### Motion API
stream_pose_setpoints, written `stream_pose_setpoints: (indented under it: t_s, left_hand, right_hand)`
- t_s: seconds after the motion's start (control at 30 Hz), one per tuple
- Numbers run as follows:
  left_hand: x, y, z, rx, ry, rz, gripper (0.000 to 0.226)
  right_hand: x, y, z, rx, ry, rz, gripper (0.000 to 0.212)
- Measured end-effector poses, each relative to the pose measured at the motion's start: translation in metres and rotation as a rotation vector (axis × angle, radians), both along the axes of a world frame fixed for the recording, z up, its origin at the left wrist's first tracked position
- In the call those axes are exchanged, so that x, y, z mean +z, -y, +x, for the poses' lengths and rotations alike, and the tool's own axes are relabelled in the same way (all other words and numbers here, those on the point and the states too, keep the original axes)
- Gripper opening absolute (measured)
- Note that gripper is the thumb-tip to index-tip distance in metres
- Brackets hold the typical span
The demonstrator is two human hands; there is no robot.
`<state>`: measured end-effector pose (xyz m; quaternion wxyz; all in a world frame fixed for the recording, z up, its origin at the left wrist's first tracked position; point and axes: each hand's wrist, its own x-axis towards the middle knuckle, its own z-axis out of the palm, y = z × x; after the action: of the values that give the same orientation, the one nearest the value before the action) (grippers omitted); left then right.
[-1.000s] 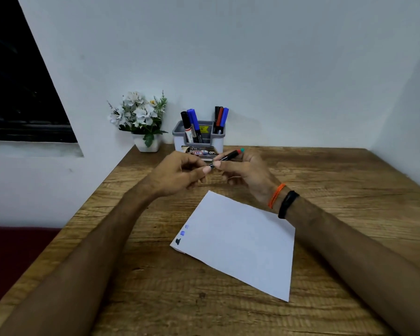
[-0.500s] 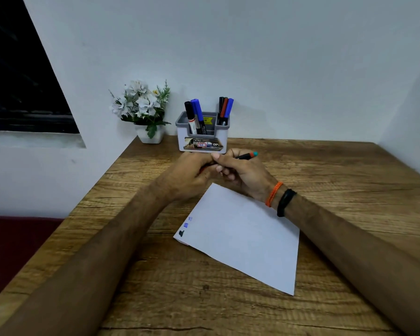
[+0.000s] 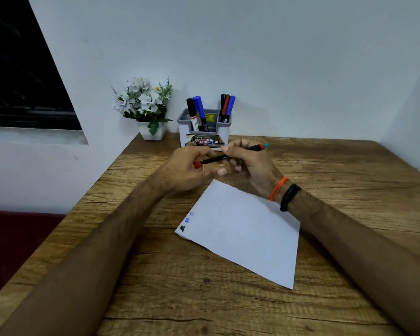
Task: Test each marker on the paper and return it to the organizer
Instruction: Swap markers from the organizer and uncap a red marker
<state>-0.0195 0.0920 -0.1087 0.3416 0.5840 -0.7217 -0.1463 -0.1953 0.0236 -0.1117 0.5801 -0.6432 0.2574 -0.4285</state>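
A slim black marker (image 3: 249,149) with a red band and teal end lies across my right hand (image 3: 249,163), which grips its barrel. My left hand (image 3: 188,169) holds the marker's red cap (image 3: 197,164) at the other end; whether the cap is on or just off I cannot tell. Both hands hover just beyond the far corner of a white paper (image 3: 245,234), which bears a black mark and two blue marks near its left corner. The grey-and-white organizer (image 3: 224,132) stands behind the hands with several markers upright in it.
A small white pot of white flowers (image 3: 147,105) stands left of the organizer at the wall. The wooden table (image 3: 349,170) meets white walls at the back and right. Its left edge drops to a dark red floor.
My head has tilted, so the scene sits lower in view. The marker has swung flatter, and its red cap end has come into sight in my left fingers.
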Motion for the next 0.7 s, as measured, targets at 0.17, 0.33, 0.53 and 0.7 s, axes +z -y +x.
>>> stream_pose_setpoints:
  t_s: [0.17, 0.33, 0.53, 0.7]
  left_hand:
    - [0.003, -0.003, 0.014, 0.129, 0.072, 0.193, 0.05]
    - [0.001, -0.003, 0.015, 0.081, 0.122, 0.224, 0.031]
    - [0.0, -0.004, 0.014, 0.057, 0.202, 0.221, 0.024]
    - [0.001, -0.005, 0.012, 0.049, 0.216, 0.216, 0.029]
  right_hand:
    - [0.004, 0.0, -0.011, 0.079, 0.001, 0.115, 0.024]
    - [0.002, -0.017, -0.01, 0.323, -0.096, 0.195, 0.039]
    - [-0.005, -0.043, -0.001, 0.302, -0.224, -0.014, 0.006]
    - [-0.01, -0.054, -0.001, 0.311, -0.271, -0.008, 0.011]
